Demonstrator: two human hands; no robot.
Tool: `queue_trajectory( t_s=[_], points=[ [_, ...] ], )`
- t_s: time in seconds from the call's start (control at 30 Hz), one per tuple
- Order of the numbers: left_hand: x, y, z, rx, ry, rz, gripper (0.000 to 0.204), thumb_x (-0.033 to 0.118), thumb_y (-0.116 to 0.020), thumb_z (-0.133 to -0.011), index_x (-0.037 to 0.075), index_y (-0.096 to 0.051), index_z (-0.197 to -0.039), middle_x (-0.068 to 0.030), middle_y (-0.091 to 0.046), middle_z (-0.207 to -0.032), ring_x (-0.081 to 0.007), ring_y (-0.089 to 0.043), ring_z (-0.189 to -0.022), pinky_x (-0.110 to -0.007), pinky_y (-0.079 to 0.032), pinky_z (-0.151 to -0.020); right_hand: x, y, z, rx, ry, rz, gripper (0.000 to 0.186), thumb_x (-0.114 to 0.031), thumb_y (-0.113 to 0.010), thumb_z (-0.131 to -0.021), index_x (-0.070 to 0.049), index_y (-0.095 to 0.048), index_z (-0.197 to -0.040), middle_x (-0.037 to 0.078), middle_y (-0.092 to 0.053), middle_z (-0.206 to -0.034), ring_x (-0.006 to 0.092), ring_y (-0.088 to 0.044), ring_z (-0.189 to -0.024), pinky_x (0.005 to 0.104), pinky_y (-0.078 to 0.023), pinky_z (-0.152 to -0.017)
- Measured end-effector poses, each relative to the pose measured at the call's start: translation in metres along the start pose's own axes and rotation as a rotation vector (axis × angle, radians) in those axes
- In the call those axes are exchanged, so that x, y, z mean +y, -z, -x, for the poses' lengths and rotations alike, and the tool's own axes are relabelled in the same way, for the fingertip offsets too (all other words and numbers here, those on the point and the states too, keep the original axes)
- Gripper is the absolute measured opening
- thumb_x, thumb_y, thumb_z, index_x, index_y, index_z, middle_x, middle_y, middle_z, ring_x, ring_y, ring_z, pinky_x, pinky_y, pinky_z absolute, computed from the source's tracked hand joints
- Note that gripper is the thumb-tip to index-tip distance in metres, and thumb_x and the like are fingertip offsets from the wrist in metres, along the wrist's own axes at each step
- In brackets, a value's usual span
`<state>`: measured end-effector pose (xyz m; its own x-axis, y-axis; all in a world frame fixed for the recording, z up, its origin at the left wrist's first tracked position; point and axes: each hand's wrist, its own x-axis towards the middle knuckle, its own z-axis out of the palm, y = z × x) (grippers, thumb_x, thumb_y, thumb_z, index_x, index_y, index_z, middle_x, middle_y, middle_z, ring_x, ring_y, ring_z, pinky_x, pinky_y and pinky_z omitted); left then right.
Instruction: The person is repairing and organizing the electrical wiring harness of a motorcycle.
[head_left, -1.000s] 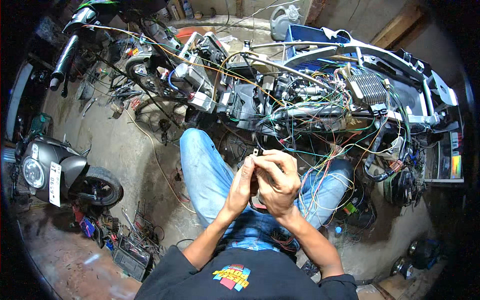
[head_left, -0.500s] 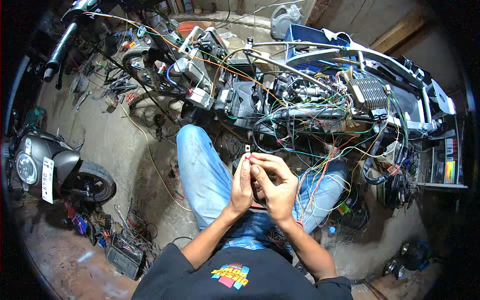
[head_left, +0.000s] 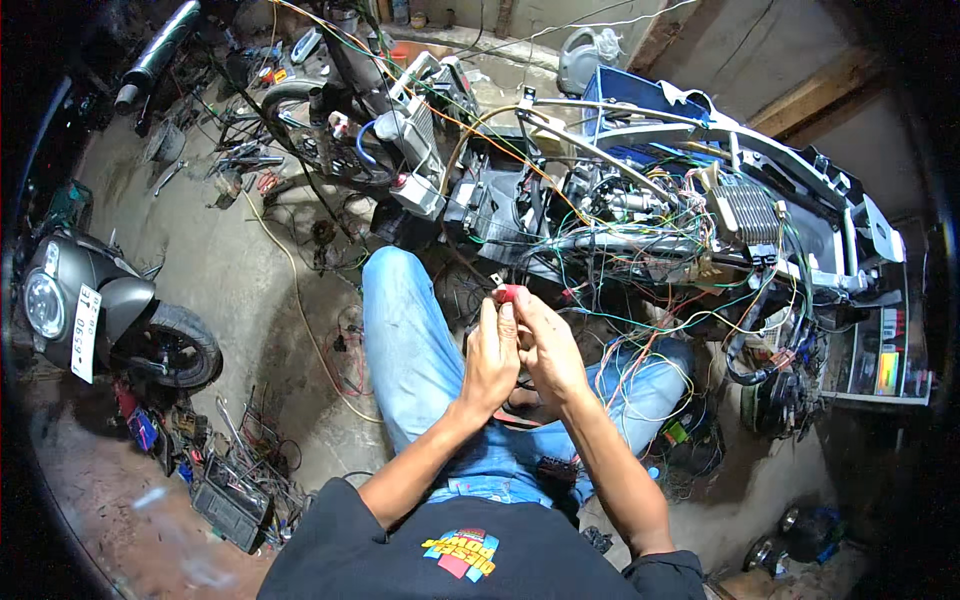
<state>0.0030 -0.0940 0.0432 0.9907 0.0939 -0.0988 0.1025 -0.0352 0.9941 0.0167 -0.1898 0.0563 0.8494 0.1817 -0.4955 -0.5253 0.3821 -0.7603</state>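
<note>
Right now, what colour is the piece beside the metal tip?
The piece is red; it shows in the head view.

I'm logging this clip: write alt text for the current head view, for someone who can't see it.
A person's left hand and right hand together pinch a small red piece with a metal tab, above jeans-clad legs. Beyond is a stripped motorcycle trailing loose, multicoloured wires; a grey scooter is at far left.

Yellow-lettered black shirt (head_left: 525, 555), lettered white number plate (head_left: 86, 335)
</note>
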Motion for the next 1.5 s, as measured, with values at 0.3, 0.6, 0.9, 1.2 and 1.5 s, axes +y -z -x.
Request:
queue_trajectory(
  t_s=[0.3,0.6,0.9,1.2,1.5],
  points=[
    [-0.039,0.028,-0.001,-0.011,0.131,0.066,0.029,0.021,-0.038,-0.099,-0.005,-0.042,-0.112,-0.0127,-0.060,-0.070,-0.0197,-0.057,-0.056,-0.034,-0.044,-0.049,0.014,-0.010,-0.027,-0.135,-0.134,0.151,0.030,-0.034,-0.060,-0.091,-0.010,-0.063,-0.109,-0.007,-0.059,-0.084,0.0005,-0.045,-0.065,0.0166,-0.033,-0.053],
    [-0.069,0.088,-0.056,-0.631,-0.355,-0.815,0.029,0.022,-0.047,-0.091,-0.002,-0.061,-0.098,-0.0235,-0.057,-0.095,-0.0382,-0.050,-0.097,-0.043,-0.040,-0.088,0.069,0.006,-0.077,-0.049,0.134,0.408,0.026,-0.026,-0.050,-0.097,-0.003,-0.057,-0.109,0.004,-0.062,-0.091,0.0095,-0.057,-0.083,0.0244,-0.045,-0.076],
    [-0.078,0.086,-0.187,-0.287,-0.147,-0.770,0.024,0.018,-0.047,-0.089,-0.004,-0.058,-0.091,-0.0279,-0.061,-0.085,-0.0430,-0.060,-0.088,-0.047,-0.046,-0.079,0.055,0.015,-0.208,0.283,0.279,0.704,0.035,-0.036,-0.045,-0.094,-0.005,-0.060,-0.101,0.019,-0.064,-0.097,0.0362,-0.060,-0.088,0.0367,-0.045,-0.078],
    [-0.107,0.027,-0.247,-0.136,-0.403,-0.716,0.018,0.001,-0.046,-0.082,-0.006,-0.050,-0.098,-0.0294,-0.054,-0.098,-0.0437,-0.055,-0.089,-0.048,-0.046,-0.079,0.049,0.061,-0.278,0.406,0.336,0.729,0.034,-0.024,-0.041,-0.090,-0.002,-0.067,-0.093,0.012,-0.067,-0.088,0.0200,-0.058,-0.078,0.0313,-0.043,-0.074],
    [-0.144,0.041,-0.286,-0.069,-0.540,-0.971,0.033,-0.006,-0.051,-0.068,-0.010,-0.049,-0.102,-0.0291,-0.056,-0.089,-0.0451,-0.058,-0.081,-0.048,-0.048,-0.074,0.028,0.051,-0.292,0.403,0.197,0.487,0.033,-0.028,-0.052,-0.084,-0.002,-0.068,-0.095,0.008,-0.067,-0.088,0.0177,-0.057,-0.076,0.0289,-0.043,-0.072]
  ],
)
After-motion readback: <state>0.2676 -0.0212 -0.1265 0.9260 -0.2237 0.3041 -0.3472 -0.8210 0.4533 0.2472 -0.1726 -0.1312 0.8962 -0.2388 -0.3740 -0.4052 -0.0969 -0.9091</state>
